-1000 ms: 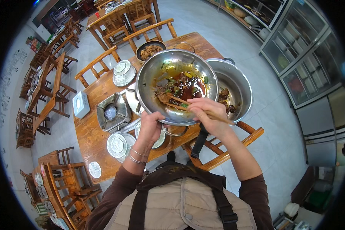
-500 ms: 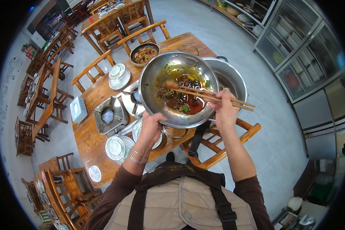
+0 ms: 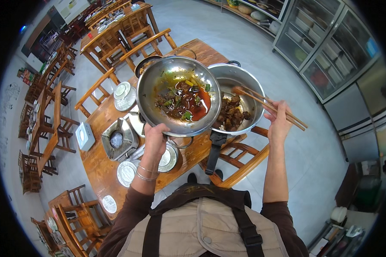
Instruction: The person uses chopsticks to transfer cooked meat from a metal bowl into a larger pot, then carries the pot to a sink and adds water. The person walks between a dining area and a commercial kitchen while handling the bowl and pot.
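Note:
My left hand [image 3: 155, 137] grips the near rim of a wide steel pan [image 3: 146, 92] above the table, thumb over the edge. Red-brown oily sauce [image 3: 184, 100] with dark bits and green pepper pieces lies in it. To its right, partly behind it, stands a deep steel pot [image 3: 258, 90] with a black handle [image 3: 214, 150]. Brown chunks of meat [image 3: 232, 113] sit at the pot's bottom. My right hand [image 3: 279, 118] is closed on a pair of wooden chopsticks [image 3: 298, 121], their tips over the pot. Whether the tips pinch anything is hard to make out.
On the wooden table [image 3: 94, 167] are a gas stove [image 3: 120, 139], wrapped plate sets [image 3: 127, 173], a tissue box [image 3: 85, 136] and a dark-rimmed bowl [image 3: 142, 64] partly covered by the pan. A wooden chair [image 3: 244, 165] stands close on the right. Glass-door cabinets [image 3: 326, 51] line the far right.
The chopsticks have moved right, from inside the pan to over the pot. The pan has shifted left, showing more of the pot and the meat in it.

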A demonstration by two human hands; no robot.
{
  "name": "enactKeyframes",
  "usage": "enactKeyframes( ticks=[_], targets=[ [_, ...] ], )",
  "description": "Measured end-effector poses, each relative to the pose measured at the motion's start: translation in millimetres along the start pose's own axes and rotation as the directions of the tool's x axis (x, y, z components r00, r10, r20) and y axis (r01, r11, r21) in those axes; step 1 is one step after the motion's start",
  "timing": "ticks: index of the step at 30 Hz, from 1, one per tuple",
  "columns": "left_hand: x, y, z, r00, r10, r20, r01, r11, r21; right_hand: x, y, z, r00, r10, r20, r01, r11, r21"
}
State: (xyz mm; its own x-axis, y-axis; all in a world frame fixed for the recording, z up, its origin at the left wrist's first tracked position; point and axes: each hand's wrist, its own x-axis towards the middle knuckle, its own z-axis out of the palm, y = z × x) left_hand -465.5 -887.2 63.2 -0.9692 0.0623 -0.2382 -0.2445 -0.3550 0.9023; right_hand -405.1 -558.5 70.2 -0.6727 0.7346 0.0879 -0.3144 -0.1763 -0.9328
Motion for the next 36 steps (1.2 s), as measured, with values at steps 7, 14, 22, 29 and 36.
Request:
enactKeyframes(
  ticks=[7,14,22,29,36],
  targets=[
    [11,3,5,0.997,0.078,0.018,-0.078,0.997,0.01,-31,14,31,0.982,-0.056,0.179,0.082,0.986,-0.143],
    [23,-4,0,0.991,0.124,0.05,-0.127,0.99,0.061,-37,22,56,0.957,-0.04,0.289,0.083,0.987,-0.137],
    [19,6,14,0.989,0.121,0.08,-0.128,0.987,0.092,-26,18,52,0.953,0.065,0.296,-0.028,0.991,-0.127],
    [26,1,16,0.986,0.145,0.082,-0.154,0.982,0.107,-27,11,57,0.949,0.052,0.31,-0.027,0.996,-0.085],
    [12,10,34,1.0,-0.007,0.026,0.006,0.999,0.036,-38,19,75,0.61,-0.442,0.658,0.695,0.697,-0.176]
  ],
)
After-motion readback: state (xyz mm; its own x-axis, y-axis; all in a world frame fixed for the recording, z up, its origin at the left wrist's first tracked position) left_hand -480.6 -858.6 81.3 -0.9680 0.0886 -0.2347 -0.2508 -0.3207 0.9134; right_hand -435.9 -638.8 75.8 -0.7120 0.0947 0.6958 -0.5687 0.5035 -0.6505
